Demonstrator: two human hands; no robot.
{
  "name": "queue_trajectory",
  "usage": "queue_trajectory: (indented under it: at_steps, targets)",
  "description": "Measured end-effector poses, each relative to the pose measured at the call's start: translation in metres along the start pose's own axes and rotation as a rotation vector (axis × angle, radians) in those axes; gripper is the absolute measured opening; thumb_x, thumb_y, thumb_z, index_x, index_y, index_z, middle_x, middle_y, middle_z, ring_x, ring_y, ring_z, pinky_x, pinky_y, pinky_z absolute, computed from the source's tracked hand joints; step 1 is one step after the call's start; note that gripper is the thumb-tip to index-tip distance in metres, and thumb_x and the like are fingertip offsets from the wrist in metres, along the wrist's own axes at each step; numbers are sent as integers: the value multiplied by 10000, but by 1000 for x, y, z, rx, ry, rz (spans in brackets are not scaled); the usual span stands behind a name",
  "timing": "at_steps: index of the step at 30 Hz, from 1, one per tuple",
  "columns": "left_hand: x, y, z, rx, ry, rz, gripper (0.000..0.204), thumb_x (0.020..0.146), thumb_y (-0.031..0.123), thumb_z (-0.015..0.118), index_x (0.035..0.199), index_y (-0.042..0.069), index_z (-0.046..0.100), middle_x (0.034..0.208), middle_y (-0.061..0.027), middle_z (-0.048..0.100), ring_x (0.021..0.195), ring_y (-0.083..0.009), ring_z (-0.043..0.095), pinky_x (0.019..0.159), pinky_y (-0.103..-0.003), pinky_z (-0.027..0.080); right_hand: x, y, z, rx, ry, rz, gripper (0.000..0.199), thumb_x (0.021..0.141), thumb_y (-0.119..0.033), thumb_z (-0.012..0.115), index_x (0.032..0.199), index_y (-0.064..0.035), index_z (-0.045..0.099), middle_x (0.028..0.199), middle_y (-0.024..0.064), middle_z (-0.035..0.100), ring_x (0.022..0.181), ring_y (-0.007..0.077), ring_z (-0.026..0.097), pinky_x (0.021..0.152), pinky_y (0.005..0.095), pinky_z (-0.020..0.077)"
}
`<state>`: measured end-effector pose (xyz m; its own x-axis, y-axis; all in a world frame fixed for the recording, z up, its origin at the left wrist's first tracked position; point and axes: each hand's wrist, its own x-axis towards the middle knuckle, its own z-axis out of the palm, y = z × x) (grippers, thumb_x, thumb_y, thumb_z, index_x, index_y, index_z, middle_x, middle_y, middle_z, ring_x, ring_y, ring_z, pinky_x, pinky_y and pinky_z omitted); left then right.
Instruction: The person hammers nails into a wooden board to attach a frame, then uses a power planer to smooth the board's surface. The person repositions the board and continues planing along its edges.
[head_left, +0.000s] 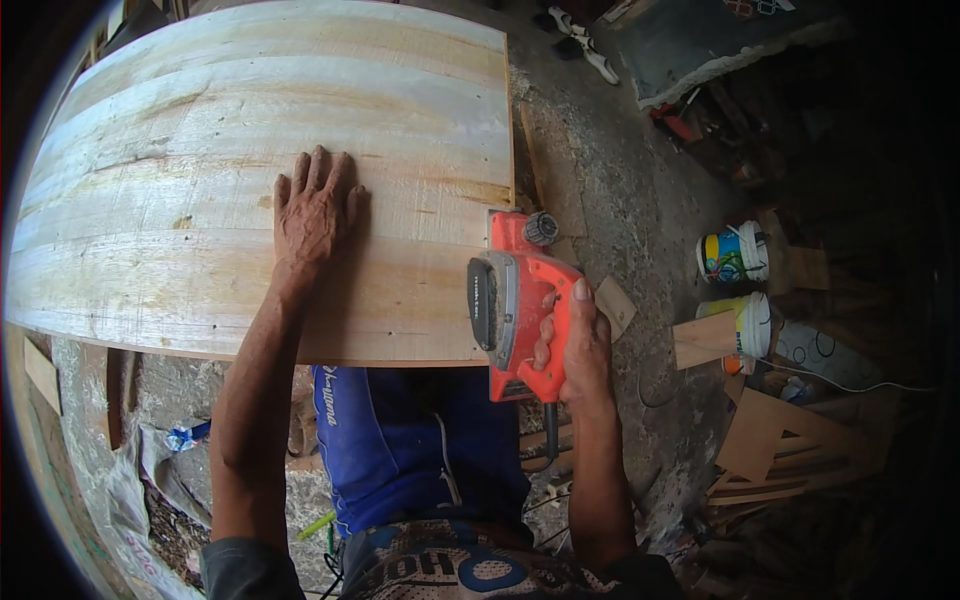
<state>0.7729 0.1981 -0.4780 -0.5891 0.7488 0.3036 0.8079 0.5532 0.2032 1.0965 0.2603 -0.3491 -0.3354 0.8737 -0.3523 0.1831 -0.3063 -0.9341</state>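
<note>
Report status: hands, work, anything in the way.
Left hand resting on pale wooden panel. Right hand gripping red electric planer at panel's right edge. Black planer cord hanging clear of panel.

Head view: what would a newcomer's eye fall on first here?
Most likely the bright red power planer at the near right corner of the large pale wooden panel, its handle gripped by the right hand. Next comes the left hand, laid flat with fingers spread on the panel, left of the planer. Below the panel's near edge, the vivid blue legwear also stands out.
</note>
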Motion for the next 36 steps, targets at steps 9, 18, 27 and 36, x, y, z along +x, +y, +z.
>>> queue_trajectory:
  at_steps: [9,18,27,36]
  targets:
    - [0,5,-4,-11,-34,-14,571,1051,469,456,1559,210,431,1634,-137,360,1524,-331,297,1253,-502,182,54,-22,12,-11,-1,-15,498,1027,-569,517,1040,-72,551,634,2,474,412,101,449,373,275,400]
    - [-1,4,-1,-46,5,-2,576,1040,459,462,1543,179,450,1622,-159,368,1514,-344,307,1243,-530,197,97,-39,22,-44,-16,-28,535,998,-620,532,937,-88,537,621,6,485,402,111,477,345,294,402]
    - [0,6,-6,-44,-16,-7,571,1045,456,464,1553,198,436,1630,-148,360,1522,-339,294,1249,-518,184,143,-57,33,-58,-10,-79,557,985,-636,548,929,-82,562,624,5,498,402,111,481,340,305,427]
    - [-2,9,-9,-43,-36,-14,578,1046,449,469,1564,198,419,1636,-151,348,1526,-344,285,1249,-527,178,177,-68,39,-56,-50,-97,537,993,-623,545,925,-91,573,628,-3,497,423,104,486,348,296,422]
